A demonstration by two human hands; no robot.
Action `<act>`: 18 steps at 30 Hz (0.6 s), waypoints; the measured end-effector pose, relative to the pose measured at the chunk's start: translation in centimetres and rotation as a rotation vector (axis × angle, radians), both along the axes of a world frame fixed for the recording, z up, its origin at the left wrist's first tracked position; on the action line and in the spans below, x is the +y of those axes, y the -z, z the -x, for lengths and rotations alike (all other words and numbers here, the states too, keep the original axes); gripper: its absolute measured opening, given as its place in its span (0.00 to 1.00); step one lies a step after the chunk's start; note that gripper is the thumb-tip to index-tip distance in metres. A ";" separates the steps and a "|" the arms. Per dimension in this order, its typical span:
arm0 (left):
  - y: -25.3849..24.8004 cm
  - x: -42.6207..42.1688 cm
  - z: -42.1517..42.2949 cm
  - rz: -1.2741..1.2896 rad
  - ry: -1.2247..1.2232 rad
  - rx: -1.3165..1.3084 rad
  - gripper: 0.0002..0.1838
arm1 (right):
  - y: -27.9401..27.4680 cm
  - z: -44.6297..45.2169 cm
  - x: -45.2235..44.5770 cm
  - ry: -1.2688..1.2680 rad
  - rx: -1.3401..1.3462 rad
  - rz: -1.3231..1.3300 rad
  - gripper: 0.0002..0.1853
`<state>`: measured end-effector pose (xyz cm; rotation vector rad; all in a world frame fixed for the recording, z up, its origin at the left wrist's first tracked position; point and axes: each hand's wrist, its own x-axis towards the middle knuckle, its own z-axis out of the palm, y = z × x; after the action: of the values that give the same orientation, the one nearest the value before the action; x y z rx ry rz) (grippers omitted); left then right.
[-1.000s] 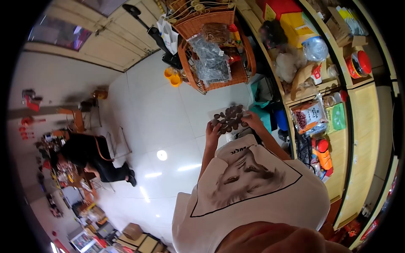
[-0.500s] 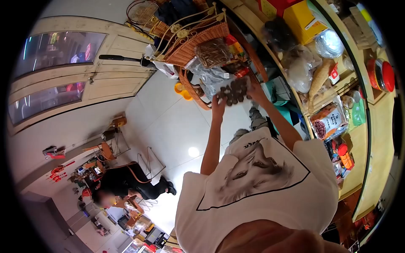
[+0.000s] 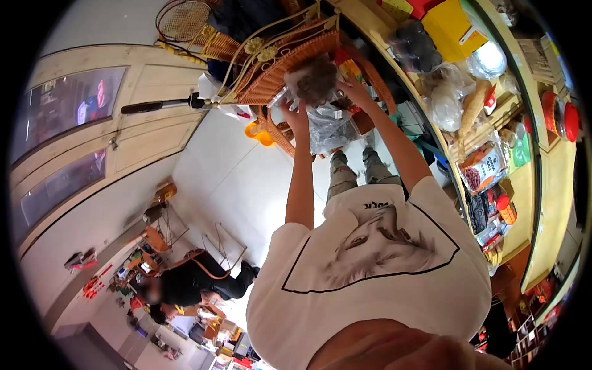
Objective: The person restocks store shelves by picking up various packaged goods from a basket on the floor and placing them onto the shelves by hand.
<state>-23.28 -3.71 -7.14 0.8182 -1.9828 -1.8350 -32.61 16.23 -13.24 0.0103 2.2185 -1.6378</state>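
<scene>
A clear plastic bag of brown lumps [image 3: 313, 83] is between my hands over the seat of a wicker chair [image 3: 271, 74]. It is blurred, and its contents cannot be made out clearly. My left hand [image 3: 296, 116] is at its near left edge, fingers curled toward it. On the other side, my right hand [image 3: 356, 94] grips its right edge. A crumpled clear plastic bag [image 3: 330, 129] lies on the seat just below, toward me. Red and yellow packaging [image 3: 346, 65] sits beside my right hand.
Wooden shelves on the right carry a yellow box [image 3: 453, 31], a printed food packet [image 3: 484, 166] and red-lidded jars [image 3: 558, 116]. Badminton rackets [image 3: 184, 21] and an orange-yellow object [image 3: 259, 132] are near the chair. A person in black [image 3: 197, 277] sits at lower left.
Both hands have moved forward, away from my body, carrying the clear bag of dark lumps from above the chair's front edge to its back. My view has shifted slightly.
</scene>
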 end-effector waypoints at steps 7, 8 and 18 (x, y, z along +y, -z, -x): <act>2.6 -2.5 -0.3 0.127 0.308 -0.011 0.26 | -2.0 -1.3 -2.2 0.259 -0.268 0.113 0.36; 3.7 -3.3 -0.3 0.173 0.376 -0.054 0.24 | -1.7 -1.6 -2.6 0.281 -0.265 0.105 0.36; -7.5 0.8 -1.1 0.057 0.497 0.079 0.14 | -3.9 -7.1 -1.3 0.284 -0.389 0.084 0.29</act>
<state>-22.14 -2.90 0.33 0.2369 -2.3223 -2.0087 -25.48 14.90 -9.32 0.5946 1.9132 -1.6959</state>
